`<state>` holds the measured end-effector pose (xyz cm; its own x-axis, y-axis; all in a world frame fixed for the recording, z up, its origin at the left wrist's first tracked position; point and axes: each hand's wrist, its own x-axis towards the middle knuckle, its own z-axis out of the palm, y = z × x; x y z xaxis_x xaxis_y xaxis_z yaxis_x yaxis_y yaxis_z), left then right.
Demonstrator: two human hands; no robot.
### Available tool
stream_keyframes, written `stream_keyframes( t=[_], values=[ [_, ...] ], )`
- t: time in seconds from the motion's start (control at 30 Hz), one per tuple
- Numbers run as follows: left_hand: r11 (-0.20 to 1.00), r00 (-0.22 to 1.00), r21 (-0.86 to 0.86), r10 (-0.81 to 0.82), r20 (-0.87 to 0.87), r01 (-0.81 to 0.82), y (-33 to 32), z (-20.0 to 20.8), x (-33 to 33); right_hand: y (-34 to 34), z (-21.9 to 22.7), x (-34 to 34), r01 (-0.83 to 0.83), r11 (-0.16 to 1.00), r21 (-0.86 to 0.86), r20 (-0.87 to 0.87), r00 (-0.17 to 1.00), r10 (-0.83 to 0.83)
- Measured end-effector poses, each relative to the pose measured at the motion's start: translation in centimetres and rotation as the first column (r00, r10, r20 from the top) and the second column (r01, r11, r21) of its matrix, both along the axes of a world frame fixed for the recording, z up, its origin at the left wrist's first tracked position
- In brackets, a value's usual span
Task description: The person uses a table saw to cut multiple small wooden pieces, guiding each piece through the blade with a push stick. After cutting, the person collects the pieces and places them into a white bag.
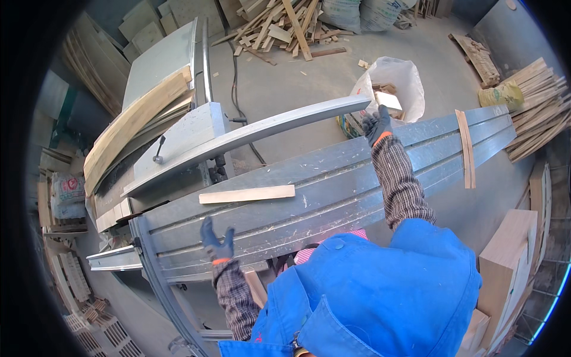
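Observation:
My left hand (217, 239), in a grey glove with an orange cuff, is held over the near-left part of the grooved metal sliding table (333, 199). Its thumb stands apart from the fingers, and nothing is in it. A short pale wood strip (247, 194) lies on the table just beyond. Farther right, my right hand (377, 126), gloved alike, reaches past the table's far edge beside the end of a long metal fence (285, 123). Its fingers look parted. Right at its fingertips is a pale block (388, 102), over a white sack (410, 83); whether they touch is unclear.
Two thin wood strips (466, 149) lie across the table's right end. Long boards (137, 116) rest on the saw's left side. Scrap wood (285, 27) is heaped at the back, and a bundle of slats (541, 107) lies at the right. A cable (238, 89) crosses the floor.

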<state>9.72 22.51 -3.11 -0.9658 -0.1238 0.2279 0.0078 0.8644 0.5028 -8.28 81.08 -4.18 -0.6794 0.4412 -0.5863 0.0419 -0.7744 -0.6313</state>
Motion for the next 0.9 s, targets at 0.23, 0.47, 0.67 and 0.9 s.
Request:
stream_keyframes(
  t=[0.23, 0.47, 0.67, 0.9],
  values=[
    [0.768, 0.801, 0.229, 0.584, 0.13, -0.597, -7.9, 2.0, 13.6, -15.3, -3.4, 5.6, -0.681, 0.659, 0.32, 0.254, 0.732, 0.632],
    [0.826, 0.801, -0.072, 0.561, 0.211, -0.56, -8.0, 1.1, 28.1, -22.3, -6.1, 10.5, -0.535, 0.034, 0.844, 0.283, 0.499, 0.819],
    [0.751, 0.613, -0.13, 0.614, 0.497, -0.647, -2.2, 1.1, 36.1, -22.7, -6.6, 9.3, -0.494, -0.009, 0.87, 0.284, 0.484, 0.828],
    [0.739, 0.401, -0.319, 0.615, 0.679, -0.593, 1.6, 1.1, 41.2, -25.0, -6.5, 8.9, -0.476, -0.004, 0.88, 0.247, 0.449, 0.859]
  ],
)
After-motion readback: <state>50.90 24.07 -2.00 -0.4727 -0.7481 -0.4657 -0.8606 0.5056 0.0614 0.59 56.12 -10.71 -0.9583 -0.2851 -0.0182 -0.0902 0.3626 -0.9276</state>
